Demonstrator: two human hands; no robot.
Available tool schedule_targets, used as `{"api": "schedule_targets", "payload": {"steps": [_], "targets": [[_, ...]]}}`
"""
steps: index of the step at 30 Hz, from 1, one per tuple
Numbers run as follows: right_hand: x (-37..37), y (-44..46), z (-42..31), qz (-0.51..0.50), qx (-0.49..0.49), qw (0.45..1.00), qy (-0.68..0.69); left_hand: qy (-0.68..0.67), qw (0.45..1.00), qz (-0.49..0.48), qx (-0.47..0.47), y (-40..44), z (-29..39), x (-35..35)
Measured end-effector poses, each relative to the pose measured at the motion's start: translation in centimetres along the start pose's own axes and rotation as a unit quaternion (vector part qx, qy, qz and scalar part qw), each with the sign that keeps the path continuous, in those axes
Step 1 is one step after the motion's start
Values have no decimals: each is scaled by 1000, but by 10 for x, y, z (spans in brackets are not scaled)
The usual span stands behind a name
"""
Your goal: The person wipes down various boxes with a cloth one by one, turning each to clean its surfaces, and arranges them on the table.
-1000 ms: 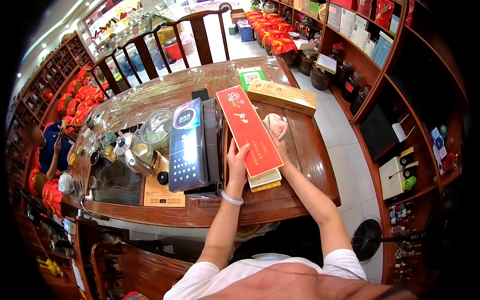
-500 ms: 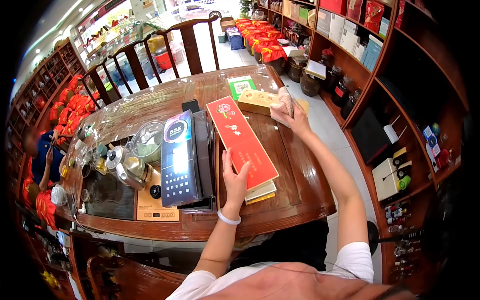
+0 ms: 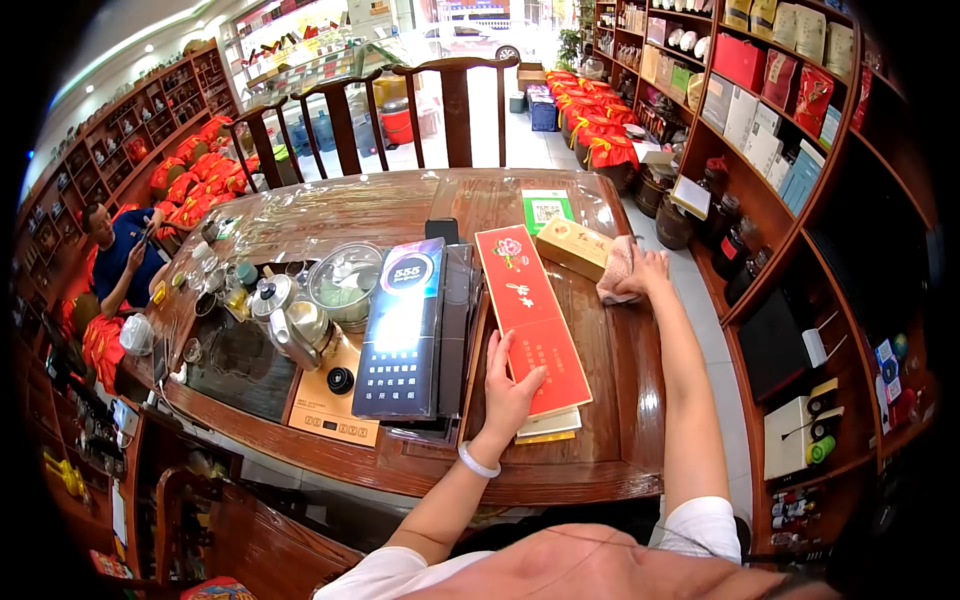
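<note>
My left hand rests on the lower part of a long red carton with a flower picture, thumb and fingers spread apart. That carton lies on top of paler, yellow-edged flat pieces. In my right hand is a bunched pinkish cloth, at the right end of a gold box. A green card with a QR code lies behind that box. Left of the red carton, a dark blue carton marked 555 leans over dark, glossy boxes.
On the wooden table are a kettle, a glass bowl, a tan heating plate and a phone. Chairs line the far side. Shelves rise at right. Another person sits at far left.
The view has swung, so the table appears lower and further right. My right hand has lowered slightly with the cloth at the gold box's end. My left hand stays on the red carton.
</note>
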State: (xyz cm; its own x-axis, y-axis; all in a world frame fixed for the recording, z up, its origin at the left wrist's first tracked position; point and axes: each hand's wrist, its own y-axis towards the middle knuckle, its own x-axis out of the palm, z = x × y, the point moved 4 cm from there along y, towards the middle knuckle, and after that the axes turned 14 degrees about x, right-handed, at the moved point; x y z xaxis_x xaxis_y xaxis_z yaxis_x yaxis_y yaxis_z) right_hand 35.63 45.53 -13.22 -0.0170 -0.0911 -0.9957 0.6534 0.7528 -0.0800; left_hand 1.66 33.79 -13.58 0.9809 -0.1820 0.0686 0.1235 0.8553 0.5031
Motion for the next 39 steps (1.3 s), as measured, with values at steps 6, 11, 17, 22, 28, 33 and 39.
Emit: {"api": "schedule_targets", "payload": {"steps": [6,11,17,22,28,33,39], "targets": [[-7,-46,1,12,22,1000,-5,-42,999,10,-11,2,5,1],[4,-99,13,13,45,997,59,-5,1000,24,5,1,2,-1],[10,-185,48,41,56,976,207,-93,969,81,214,0,43,-5],[19,-227,95,75,105,928,349,-215,953,-189,100,-41,97,53],[28,-283,118,54,-8,752,657,-216,964,-136,-75,-60,44,110],[43,-332,90,-53,16,672,739,-306,911,-190,-199,-68,18,129],[12,-332,66,228,-91,835,492,-482,762,-213,-376,-90,-14,113]]}}
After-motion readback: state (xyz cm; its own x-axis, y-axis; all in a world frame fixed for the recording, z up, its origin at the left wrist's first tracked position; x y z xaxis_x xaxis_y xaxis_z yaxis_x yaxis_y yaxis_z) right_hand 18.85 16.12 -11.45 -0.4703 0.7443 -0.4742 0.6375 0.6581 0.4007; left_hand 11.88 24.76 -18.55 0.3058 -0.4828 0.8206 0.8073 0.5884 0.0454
